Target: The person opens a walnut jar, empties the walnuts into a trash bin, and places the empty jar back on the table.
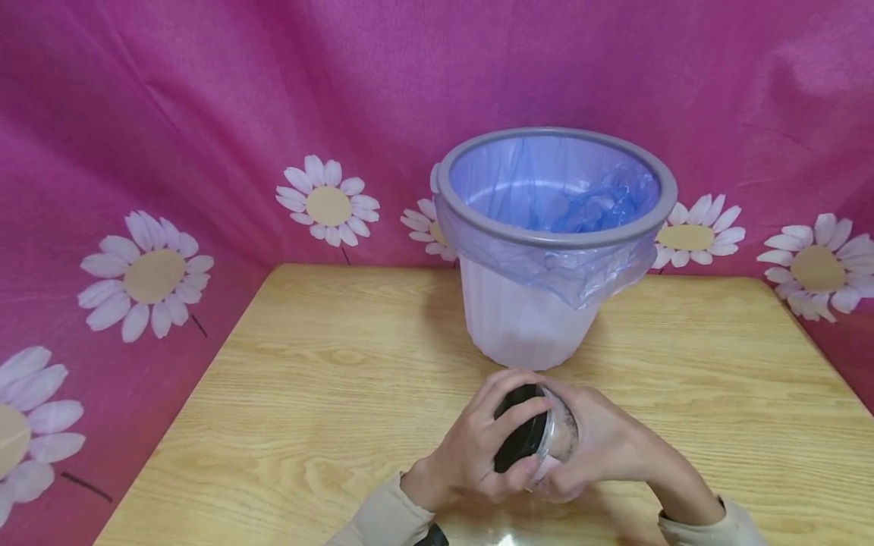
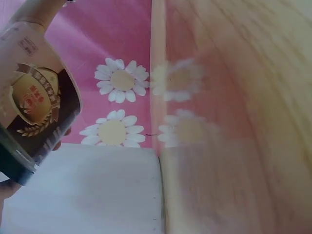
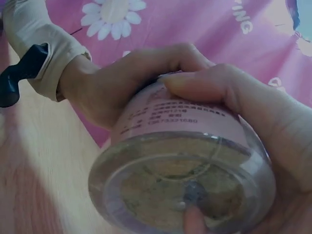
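Note:
Low over the front middle of the wooden table (image 1: 307, 379), both hands hold a clear plastic jar (image 1: 556, 434) tipped on its side. It has a pink label and pale grainy contents. My left hand (image 1: 471, 455) is curled round its black lid (image 1: 520, 440), which points left. My right hand (image 1: 601, 444) wraps the jar's body. In the right wrist view the jar's clear base (image 3: 185, 187) faces the camera, with the right hand's fingers (image 3: 243, 97) over the label and the left hand (image 3: 112, 83) behind it. The left wrist view shows the jar's label (image 2: 34, 102) and dark lid (image 2: 14, 168).
A pale plastic waste bin (image 1: 526, 318) with a grey rim (image 1: 478, 220) and a blue-violet bag liner stands at the back middle of the table, just beyond the hands. Pink cloth with white daisies (image 1: 146, 273) hangs behind and on both sides.

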A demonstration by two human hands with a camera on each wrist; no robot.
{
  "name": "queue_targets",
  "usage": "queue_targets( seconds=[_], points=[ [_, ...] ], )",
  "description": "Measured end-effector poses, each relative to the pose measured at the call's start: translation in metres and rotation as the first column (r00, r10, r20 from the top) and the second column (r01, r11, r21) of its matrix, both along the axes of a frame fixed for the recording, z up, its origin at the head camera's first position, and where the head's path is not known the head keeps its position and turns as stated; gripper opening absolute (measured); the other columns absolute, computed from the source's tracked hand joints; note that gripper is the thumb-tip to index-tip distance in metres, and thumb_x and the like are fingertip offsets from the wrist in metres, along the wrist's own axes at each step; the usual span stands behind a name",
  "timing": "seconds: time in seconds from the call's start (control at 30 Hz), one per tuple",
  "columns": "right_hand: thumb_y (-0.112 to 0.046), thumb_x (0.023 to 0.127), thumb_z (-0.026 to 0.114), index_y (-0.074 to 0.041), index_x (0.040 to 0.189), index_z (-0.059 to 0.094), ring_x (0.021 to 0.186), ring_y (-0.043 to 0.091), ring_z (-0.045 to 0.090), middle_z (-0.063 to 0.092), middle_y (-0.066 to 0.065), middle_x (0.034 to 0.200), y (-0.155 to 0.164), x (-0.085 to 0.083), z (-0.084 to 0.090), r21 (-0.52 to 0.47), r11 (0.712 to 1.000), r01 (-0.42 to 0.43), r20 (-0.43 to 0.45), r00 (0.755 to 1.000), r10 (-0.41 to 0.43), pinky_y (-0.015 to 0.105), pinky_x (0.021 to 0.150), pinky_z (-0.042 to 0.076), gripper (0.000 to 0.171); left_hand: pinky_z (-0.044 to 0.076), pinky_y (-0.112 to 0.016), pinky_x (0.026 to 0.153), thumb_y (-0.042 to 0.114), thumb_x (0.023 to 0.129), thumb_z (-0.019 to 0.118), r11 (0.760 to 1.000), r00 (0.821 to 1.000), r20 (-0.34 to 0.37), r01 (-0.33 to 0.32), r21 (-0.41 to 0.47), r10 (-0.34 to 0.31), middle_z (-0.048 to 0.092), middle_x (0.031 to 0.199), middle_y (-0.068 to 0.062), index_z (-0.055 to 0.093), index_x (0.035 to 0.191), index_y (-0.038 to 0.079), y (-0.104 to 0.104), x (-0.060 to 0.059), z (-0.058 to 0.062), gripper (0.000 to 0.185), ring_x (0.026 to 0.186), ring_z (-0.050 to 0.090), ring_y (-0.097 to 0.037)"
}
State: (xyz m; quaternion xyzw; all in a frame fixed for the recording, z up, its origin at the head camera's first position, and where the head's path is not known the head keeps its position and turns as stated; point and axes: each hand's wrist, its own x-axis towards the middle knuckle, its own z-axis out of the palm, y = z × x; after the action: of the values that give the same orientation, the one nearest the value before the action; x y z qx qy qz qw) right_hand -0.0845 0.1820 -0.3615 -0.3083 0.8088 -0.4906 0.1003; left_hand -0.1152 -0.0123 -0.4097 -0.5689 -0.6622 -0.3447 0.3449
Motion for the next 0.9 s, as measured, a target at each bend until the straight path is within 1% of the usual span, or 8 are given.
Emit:
queue_targets(
  seconds=[0.07,0.13,0.27,0.33,0.5,0.67,0.8,0.9],
  points=[
    [-0.014,0.056,0.088,-0.019,0.125,0.053,0.090,0.017,0.063,0.064,0.000,0.106,0.002,-0.001,-0.001,-0.032,0.998,-0.049,0.010,0.999,0.049,0.031,0.076,0.056,0.078,0.039,-0.039,0.106,0.039,0.094,0.039,1.000,0.999,-0.052,-0.001,-0.010,0.001,0.051,0.127,-0.024,0.051,0.125,0.001,0.000,0.002,0.003,0.050,0.122,0.048,-0.034],
    [-0.008,0.058,0.085,-0.014,0.128,0.050,0.092,0.021,0.064,0.063,0.006,0.110,0.004,-0.005,-0.002,-0.129,0.979,-0.159,0.058,0.984,0.168,0.035,0.078,0.056,0.078,0.040,-0.041,0.105,0.039,0.090,0.045,1.000,0.991,-0.132,0.024,-0.009,-0.024,0.053,0.124,-0.024,0.052,0.121,-0.001,0.000,0.004,0.008,0.051,0.120,0.050,-0.036],
    [-0.001,0.062,0.079,0.002,0.132,0.042,0.097,0.029,0.063,0.059,0.019,0.115,0.009,-0.014,-0.007,-0.345,0.860,-0.375,0.131,0.888,0.440,0.042,0.081,0.056,0.079,0.041,-0.043,0.104,0.040,0.086,0.049,0.994,0.973,-0.205,0.105,-0.013,-0.106,0.055,0.121,-0.025,0.048,0.118,-0.003,-0.001,0.005,0.015,0.053,0.118,0.052,-0.038],
    [-0.003,0.063,0.079,0.004,0.130,0.042,0.099,0.028,0.062,0.059,0.020,0.115,0.010,-0.016,-0.009,-0.362,0.843,-0.398,0.129,0.875,0.468,0.041,0.083,0.056,0.076,0.042,-0.042,0.104,0.039,0.088,0.046,0.992,0.973,-0.193,0.126,-0.009,-0.125,0.054,0.121,-0.026,0.046,0.118,-0.003,-0.001,0.003,0.015,0.052,0.118,0.052,-0.038],
    [-0.004,0.064,0.080,-0.002,0.125,0.048,0.092,0.025,0.063,0.061,0.016,0.109,0.009,-0.013,-0.008,-0.286,0.907,-0.309,0.144,0.922,0.359,0.038,0.078,0.057,0.069,0.043,-0.038,0.103,0.037,0.093,0.035,0.995,0.989,-0.113,0.099,0.022,-0.095,0.053,0.121,-0.026,0.048,0.119,-0.004,-0.001,0.001,0.008,0.050,0.117,0.052,-0.035],
    [-0.005,0.061,0.083,-0.012,0.125,0.051,0.085,0.022,0.064,0.063,0.009,0.105,0.006,-0.007,-0.005,-0.174,0.967,-0.188,0.107,0.972,0.208,0.035,0.071,0.057,0.072,0.041,-0.038,0.105,0.037,0.095,0.032,0.999,1.000,-0.019,0.013,0.032,-0.013,0.051,0.125,-0.025,0.051,0.122,-0.001,0.002,0.001,-0.001,0.050,0.119,0.049,-0.033],
    [-0.007,0.057,0.085,-0.019,0.124,0.053,0.085,0.020,0.064,0.064,0.004,0.105,0.002,-0.004,-0.002,-0.094,0.990,-0.102,0.089,0.990,0.110,0.034,0.070,0.057,0.076,0.041,-0.037,0.104,0.039,0.095,0.031,0.999,1.000,0.014,-0.019,0.035,0.019,0.050,0.127,-0.024,0.051,0.123,0.001,0.002,0.001,-0.004,0.052,0.119,0.049,-0.032],
    [-0.013,0.055,0.088,-0.023,0.124,0.053,0.086,0.017,0.064,0.064,0.000,0.105,0.000,-0.002,-0.001,-0.030,0.999,-0.033,0.025,0.999,0.034,0.032,0.071,0.056,0.078,0.041,-0.037,0.104,0.040,0.095,0.031,0.998,0.997,0.059,-0.049,0.030,0.047,0.049,0.129,-0.022,0.051,0.126,0.002,0.002,0.001,-0.005,0.052,0.120,0.048,-0.031]
  ],
)
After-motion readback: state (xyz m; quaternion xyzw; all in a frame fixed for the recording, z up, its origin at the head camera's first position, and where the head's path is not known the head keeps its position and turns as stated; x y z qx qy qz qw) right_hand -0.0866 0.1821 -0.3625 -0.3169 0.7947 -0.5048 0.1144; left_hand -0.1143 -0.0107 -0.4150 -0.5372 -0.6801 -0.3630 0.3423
